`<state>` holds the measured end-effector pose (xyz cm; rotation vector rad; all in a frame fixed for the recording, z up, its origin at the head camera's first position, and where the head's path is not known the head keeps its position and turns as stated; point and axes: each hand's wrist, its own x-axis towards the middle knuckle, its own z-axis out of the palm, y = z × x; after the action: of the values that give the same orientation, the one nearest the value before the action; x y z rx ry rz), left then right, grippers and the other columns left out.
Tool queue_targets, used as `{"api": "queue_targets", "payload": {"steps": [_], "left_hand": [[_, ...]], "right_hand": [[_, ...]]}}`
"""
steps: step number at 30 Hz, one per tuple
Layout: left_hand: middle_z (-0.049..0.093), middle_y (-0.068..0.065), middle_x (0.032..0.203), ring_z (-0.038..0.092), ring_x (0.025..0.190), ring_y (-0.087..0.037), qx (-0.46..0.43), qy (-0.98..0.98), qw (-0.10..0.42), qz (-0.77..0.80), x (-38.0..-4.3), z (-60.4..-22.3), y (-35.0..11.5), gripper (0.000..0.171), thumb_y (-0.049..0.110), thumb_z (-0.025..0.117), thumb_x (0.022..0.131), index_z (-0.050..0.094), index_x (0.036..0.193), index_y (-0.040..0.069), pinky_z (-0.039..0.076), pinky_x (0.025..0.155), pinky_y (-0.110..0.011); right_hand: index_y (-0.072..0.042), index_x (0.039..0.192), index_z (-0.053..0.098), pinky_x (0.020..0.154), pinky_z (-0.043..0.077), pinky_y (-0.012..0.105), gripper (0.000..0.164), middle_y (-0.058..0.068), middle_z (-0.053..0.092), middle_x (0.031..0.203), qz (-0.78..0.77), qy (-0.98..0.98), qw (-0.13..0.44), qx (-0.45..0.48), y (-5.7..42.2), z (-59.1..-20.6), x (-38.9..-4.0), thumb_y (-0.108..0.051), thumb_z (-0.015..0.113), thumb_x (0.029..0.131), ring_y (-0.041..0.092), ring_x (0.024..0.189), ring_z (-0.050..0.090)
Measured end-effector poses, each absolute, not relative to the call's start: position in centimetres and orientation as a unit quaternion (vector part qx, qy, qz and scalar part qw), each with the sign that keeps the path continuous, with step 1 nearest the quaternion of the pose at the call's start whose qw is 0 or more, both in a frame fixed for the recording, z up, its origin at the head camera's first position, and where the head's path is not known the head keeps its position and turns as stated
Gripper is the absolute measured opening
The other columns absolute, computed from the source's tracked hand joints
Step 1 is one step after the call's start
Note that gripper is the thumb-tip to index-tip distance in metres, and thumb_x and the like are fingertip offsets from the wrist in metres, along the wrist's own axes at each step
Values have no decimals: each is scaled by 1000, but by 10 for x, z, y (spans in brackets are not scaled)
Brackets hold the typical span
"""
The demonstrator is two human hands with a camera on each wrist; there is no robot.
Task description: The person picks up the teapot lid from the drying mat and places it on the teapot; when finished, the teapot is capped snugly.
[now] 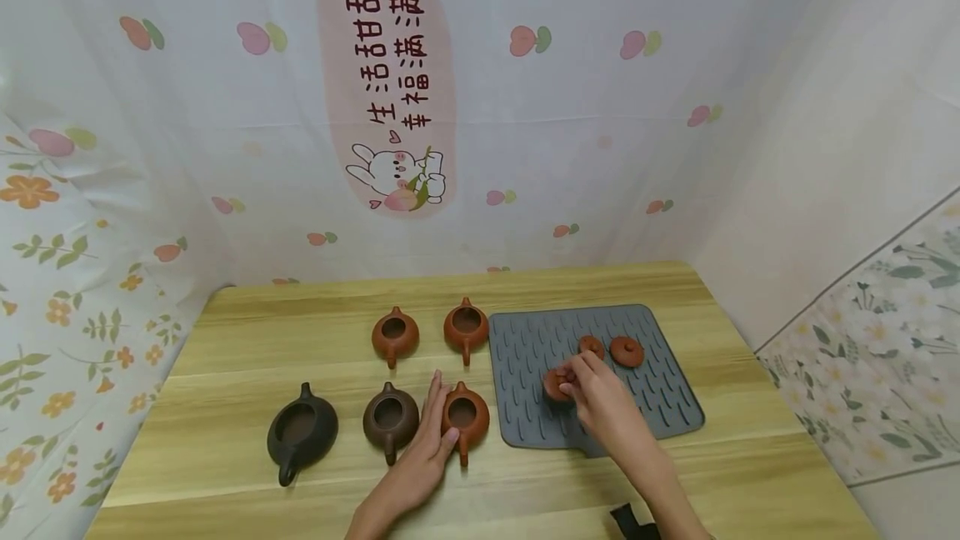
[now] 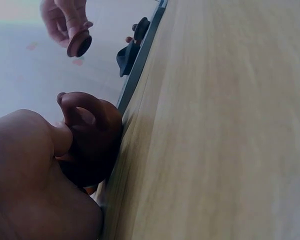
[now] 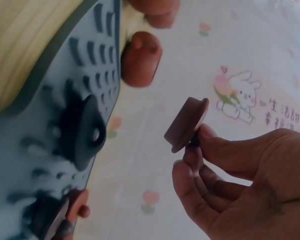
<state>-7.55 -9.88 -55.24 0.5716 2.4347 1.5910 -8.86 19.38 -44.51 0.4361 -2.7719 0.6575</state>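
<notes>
My right hand (image 1: 600, 398) pinches a reddish-brown teapot lid (image 3: 187, 125) by its knob, above the grey mat (image 1: 517, 432). My left hand (image 1: 429, 444) lies against the left side of a lidless orange-brown teapot (image 1: 477, 415). Its fingers are straight, and the thumb touches the pot near the handle (image 2: 87, 107). Just left of that hand is a dark brown teapot (image 1: 388, 415), also lidless. Two reddish lids, one round (image 1: 627, 351) and one smaller (image 1: 591, 346), rest on the mat. A dark lid (image 3: 85, 132) on the mat shows in the right wrist view.
Farther back on the wooden table (image 1: 247, 332) stand two lidless reddish teapots, one left (image 1: 405, 338) and one right (image 1: 453, 330). A wide black teapot (image 1: 322, 432) stands at the left. Near the right forearm lies a black object (image 1: 633, 523). Printed cloth (image 1: 570, 148) hangs behind.
</notes>
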Motion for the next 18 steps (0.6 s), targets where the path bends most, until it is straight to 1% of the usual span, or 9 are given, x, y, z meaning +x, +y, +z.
{"api": "queue_targets", "payload": {"steps": [2, 4, 9, 18], "left_hand": [[-8, -20, 184, 0, 169, -45, 183, 819, 101, 535, -75, -550, -97, 67, 24, 45, 120, 15, 175, 0, 20, 130, -71], [-9, -20, 184, -1, 169, -44, 178, 820, 107, 533, -75, -548, -96, 66, 24, 45, 120, 15, 175, -1, 19, 129, -74], [-9, -20, 184, -1, 169, -43, 176, 822, 107, 531, -75, -549, -96, 66, 22, 44, 120, 15, 174, -2, 17, 128, -75], [-11, -21, 184, -2, 169, -47, 185, 816, 109, 537, -77, -550, -98, 65, 20, 43, 121, 13, 175, -1, 16, 128, -77]], "right_hand": [[-5, 101, 71, 68, 59, 33, 17, 5, 63, 97, 223, -954, 126, 153, 188, -444, -89, 6, 82, 94, 20, 82, 66], [-6, 101, 71, 68, 58, 33, 17, 5, 63, 97, 217, -956, 125, 151, 185, -444, -89, 5, 82, 94, 19, 82, 64], [-6, 101, 72, 70, 59, 34, 15, 6, 64, 99, 214, -959, 115, 144, 183, -442, -90, 4, 81, 95, 19, 83, 65], [-5, 101, 72, 71, 60, 35, 15, 7, 65, 99, 210, -960, 111, 150, 178, -442, -90, 4, 82, 95, 21, 86, 66]]}}
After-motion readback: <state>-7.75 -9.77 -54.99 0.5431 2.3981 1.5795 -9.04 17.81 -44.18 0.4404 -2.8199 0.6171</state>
